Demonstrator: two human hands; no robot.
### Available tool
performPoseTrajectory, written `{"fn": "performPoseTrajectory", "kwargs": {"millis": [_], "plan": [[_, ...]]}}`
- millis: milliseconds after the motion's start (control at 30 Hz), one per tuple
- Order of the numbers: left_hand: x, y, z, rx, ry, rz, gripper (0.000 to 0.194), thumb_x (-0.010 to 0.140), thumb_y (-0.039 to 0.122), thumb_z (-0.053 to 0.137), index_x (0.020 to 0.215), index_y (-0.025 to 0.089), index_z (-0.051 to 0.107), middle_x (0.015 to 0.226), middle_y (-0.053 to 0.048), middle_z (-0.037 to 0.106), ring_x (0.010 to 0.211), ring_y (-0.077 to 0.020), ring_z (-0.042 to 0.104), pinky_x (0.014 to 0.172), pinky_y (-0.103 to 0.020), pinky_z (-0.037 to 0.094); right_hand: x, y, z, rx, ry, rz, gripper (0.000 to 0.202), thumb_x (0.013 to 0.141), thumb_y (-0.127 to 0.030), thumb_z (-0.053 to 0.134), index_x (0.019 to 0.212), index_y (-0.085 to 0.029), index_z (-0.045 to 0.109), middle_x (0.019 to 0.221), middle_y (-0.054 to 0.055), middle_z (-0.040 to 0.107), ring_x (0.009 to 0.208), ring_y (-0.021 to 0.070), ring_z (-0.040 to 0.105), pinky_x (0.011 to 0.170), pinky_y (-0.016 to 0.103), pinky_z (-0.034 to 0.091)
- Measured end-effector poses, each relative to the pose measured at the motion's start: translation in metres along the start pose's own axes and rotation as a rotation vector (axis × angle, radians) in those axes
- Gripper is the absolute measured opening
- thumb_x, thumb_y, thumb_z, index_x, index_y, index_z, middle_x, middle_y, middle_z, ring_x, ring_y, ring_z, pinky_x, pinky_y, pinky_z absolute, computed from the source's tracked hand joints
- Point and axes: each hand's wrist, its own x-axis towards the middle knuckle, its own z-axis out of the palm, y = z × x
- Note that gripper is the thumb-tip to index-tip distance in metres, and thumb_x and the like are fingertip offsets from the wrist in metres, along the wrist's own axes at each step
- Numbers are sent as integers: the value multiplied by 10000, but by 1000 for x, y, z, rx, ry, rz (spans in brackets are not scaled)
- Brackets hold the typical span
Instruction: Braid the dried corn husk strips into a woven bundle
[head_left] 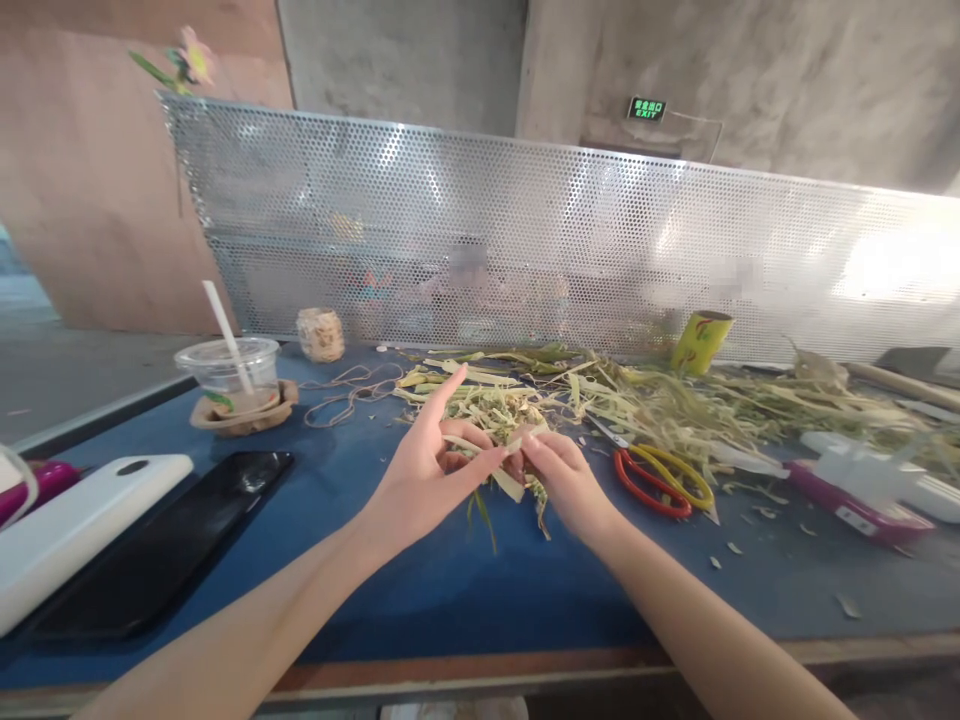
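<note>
Between left fingers [481, 464] and right fingers [541, 452], a pale plant strip [510, 486], pinched by both (left forefinger [441, 402] raised).

Our left hand [420, 465] and right hand [566, 478] meet above a blue worktop [465, 590], pinching pale strips [510, 485]. Beyond them, we see plant scraps [637, 405] spread before a perforated screen [510, 220]. Scissors [651, 492] with red and yellow handles lie to our right, a yellow tube [700, 345] farther back; on our left, a lidded cup [214, 360] with a white straw [225, 325] stands behind a black phone [165, 540]. A green exit sign [646, 109] glows on the wall [787, 80].
</note>
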Motion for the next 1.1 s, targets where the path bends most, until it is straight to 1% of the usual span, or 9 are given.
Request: {"fn": "performPoseTrajectory", "kwargs": {"millis": [133,267,467,567,667,767,900,1000,1100], "plan": [[-1,0,2,-35,-51,25,776,782,270,590,1395,289,114,742,20,578,487,-60,416,465,-205,384,0,-4,2,-132,-47,-31,485,845,-395,452,415,-175,416,461,-23,399,493,93,404,536,236,341],[0,4,0,-71,-45,47,777,787,247,578,1399,282,99,722,29,563,494,-71,451,461,-209,402,0,-3,1,-145,47,-28,473,855,-405,444,443,-174,458,480,-18,425,497,96,404,544,241,351],[5,5,-9,-35,-76,28,783,798,308,575,1416,248,98,845,-44,679,638,-145,577,561,-253,460,0,7,-2,1,144,9,453,808,-452,511,455,-174,448,560,-6,437,582,112,433,591,248,372],[5,4,-10,47,-76,48,755,819,320,544,1418,261,88,914,-60,704,696,-175,622,610,-275,484,-1,6,-1,198,120,109,382,749,-537,543,608,-184,502,622,-12,475,587,110,444,560,242,380],[4,6,-9,196,-78,148,733,835,309,517,1421,232,83,962,-52,708,903,-209,625,799,-324,476,-2,2,2,322,11,211,374,666,-520,643,786,-194,503,618,-44,482,518,77,413,498,210,351],[3,8,-9,392,-131,249,683,858,267,473,1419,228,86,1025,-38,694,957,-196,610,893,-352,431,-1,1,4,228,-57,237,330,648,-416,699,765,-164,521,573,-60,462,481,51,384,467,188,311],[4,7,-9,530,-180,326,672,884,218,418,1419,235,12,1123,-42,652,999,-181,601,904,-340,425,0,5,1,138,-13,205,270,681,-392,668,693,-150,548,516,-61,464,450,49,386,443,192,291],[4,4,-11,563,-123,336,714,873,248,454,1420,230,-3,1134,-45,644,1013,-188,601,894,-323,439,0,6,0,81,-6,193,230,695,-364,651,720,-146,585,493,-55,482,433,54,402,436,198,303],[3,1,-12,571,-3,331,762,832,285,530,1422,225,50,992,-28,708,935,-202,639,853,-312,467,0,3,2,23,77,168,202,678,-333,656,745,-157,584,498,-55,488,430,61,422,425,197,320]]}}
